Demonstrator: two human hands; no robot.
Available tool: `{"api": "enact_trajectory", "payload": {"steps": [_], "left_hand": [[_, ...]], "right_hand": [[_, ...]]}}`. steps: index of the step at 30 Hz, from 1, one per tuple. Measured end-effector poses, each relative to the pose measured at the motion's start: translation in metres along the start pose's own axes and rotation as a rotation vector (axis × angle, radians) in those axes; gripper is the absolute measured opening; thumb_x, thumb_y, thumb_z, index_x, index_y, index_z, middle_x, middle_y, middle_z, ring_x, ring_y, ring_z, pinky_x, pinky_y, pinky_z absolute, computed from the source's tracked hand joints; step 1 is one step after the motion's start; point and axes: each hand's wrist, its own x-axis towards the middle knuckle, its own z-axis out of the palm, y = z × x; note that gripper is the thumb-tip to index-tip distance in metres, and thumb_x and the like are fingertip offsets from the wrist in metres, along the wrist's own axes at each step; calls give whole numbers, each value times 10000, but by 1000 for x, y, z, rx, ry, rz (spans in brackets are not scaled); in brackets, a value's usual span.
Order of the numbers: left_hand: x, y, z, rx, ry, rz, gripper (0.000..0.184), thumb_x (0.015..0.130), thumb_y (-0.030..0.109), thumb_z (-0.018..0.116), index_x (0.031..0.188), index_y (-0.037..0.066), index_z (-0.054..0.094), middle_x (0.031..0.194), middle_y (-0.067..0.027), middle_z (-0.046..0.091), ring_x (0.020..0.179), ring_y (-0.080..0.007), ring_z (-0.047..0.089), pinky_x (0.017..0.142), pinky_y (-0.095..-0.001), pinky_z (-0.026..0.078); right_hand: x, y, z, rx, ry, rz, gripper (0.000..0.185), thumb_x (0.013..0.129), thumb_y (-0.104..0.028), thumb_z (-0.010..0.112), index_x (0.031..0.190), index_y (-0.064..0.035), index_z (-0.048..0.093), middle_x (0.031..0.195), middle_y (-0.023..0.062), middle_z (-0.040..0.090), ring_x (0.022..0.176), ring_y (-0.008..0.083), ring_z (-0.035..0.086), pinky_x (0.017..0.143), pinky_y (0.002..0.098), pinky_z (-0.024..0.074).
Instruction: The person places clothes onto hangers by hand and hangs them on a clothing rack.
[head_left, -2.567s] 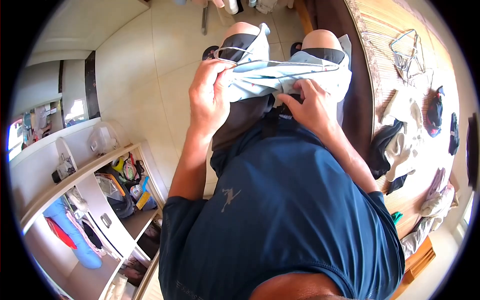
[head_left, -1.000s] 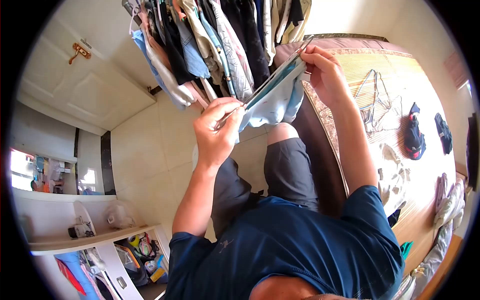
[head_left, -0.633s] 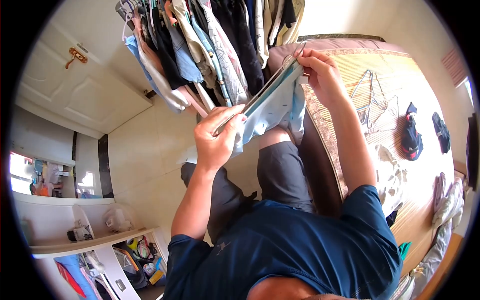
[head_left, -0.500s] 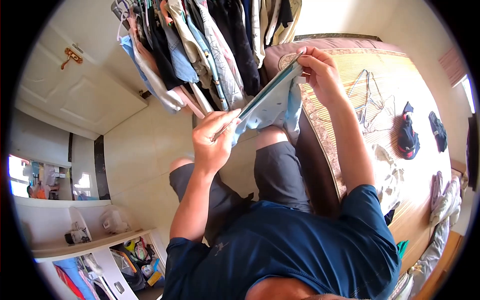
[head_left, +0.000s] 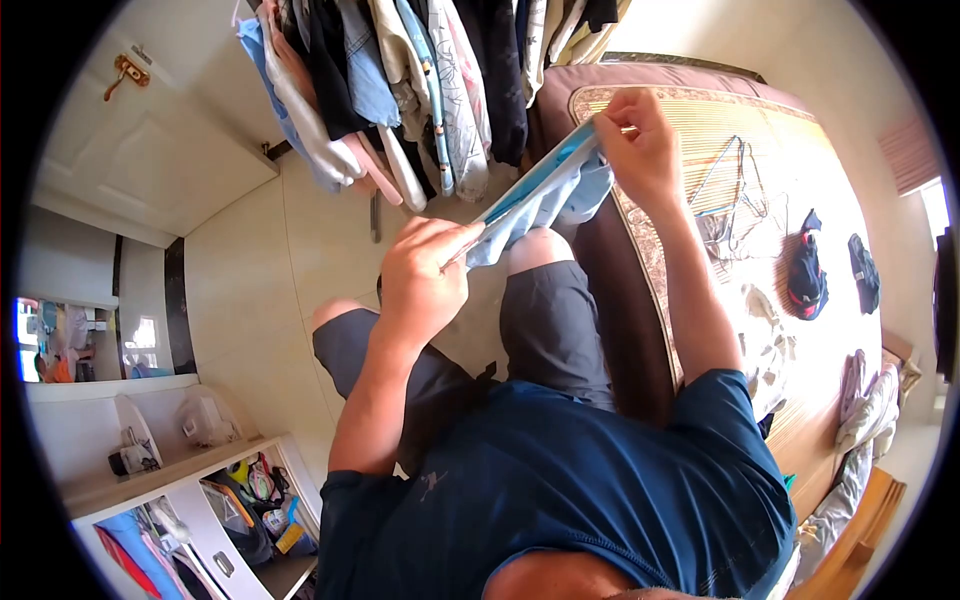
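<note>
A light blue garment (head_left: 545, 208) with small dark marks is stretched out above my right knee. Its upper edge runs taut like a waistband, and its folds hang loosely below. My left hand (head_left: 425, 270) pinches the near end of that edge. At the far end, closer to the bed, my right hand (head_left: 640, 145) grips the opposite corner. Both hands have closed fingers. Bright blue inner cloth shows along the gap in the edge. I cannot make out exactly what kind of garment it is.
Clothes (head_left: 400, 90) hang in a row ahead of me. To the right is a bed (head_left: 680, 115) with wire hangers (head_left: 735, 195), a dark garment (head_left: 808, 270) and crumpled clothes. A door (head_left: 150, 130) and an open storage cabinet (head_left: 190, 500) are at left.
The garment's edge has been turned and spread, showing more of the inner blue cloth. My right hand has rotated with fingers curled inward. The view has shifted slightly.
</note>
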Motion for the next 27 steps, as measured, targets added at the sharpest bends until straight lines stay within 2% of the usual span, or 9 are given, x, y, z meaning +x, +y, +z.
{"api": "enact_trajectory", "payload": {"steps": [3,5,9,11,13,17,20,23,27], "left_hand": [[4,1,1,40,-21,-47,236,823,-108,696,1025,-12,771,887,-144,741,810,-292,690,739,-360,550],[13,-2,-4,32,-35,-59,191,836,-91,692,999,-21,763,886,-157,735,819,-309,688,738,-371,549],[34,1,-11,120,-188,-28,159,849,-46,663,970,-14,762,888,-186,725,838,-349,691,772,-414,549],[42,-2,-7,95,-195,-36,177,848,-31,655,981,-7,769,899,-201,729,830,-356,702,774,-406,559],[51,-5,-15,44,-174,-69,174,865,-25,662,999,-12,772,906,-184,753,782,-298,726,732,-369,567],[59,-10,-40,-131,-184,-279,167,918,-24,661,1040,-31,775,891,-103,770,804,-125,709,730,-257,556],[62,-5,-50,-190,-167,-284,169,917,-37,664,1045,-33,774,895,-92,770,804,-115,701,734,-257,554],[62,6,-53,-167,-178,-297,175,910,-49,669,1052,-37,771,901,-85,769,815,-106,695,745,-254,550],[51,8,-45,-222,-167,-323,161,895,-19,657,1016,-50,758,904,-152,776,798,-176,737,747,-297,572]], "right_hand": [[-17,-14,17,-94,-182,-245,102,886,-78,687,984,-50,681,915,136,742,836,283,737,762,368,566],[-26,-18,26,-212,-344,-329,102,901,-79,705,997,-45,700,922,126,749,845,243,741,780,349,568],[-31,-20,36,35,-513,-157,138,909,-92,732,1041,-51,718,914,108,746,854,188,732,778,324,562],[-31,-18,41,118,-377,-191,157,920,-96,739,1070,-51,728,905,86,743,842,142,715,778,298,558],[-24,-13,32,249,-245,-35,173,925,-93,734,1081,-16,730,947,50,755,885,122,692,817,281,551],[-22,12,5,121,-151,-16,228,906,-144,752,1095,-17,741,939,52,748,840,123,672,788,286,543],[-41,13,9,20,-225,-57,232,879,-185,779,1054,-32,766,903,71,736,770,140,666,711,294,539],[-55,-14,24,-152,-216,-120,343,842,-292,820,1061,-40,740,914,94,746,723,217,699,683,353,559],[-51,5,49,-41,-133,-66,281,834,-235,762,1038,-44,737,832,98,747,736,226,721,711,361,572]]}}
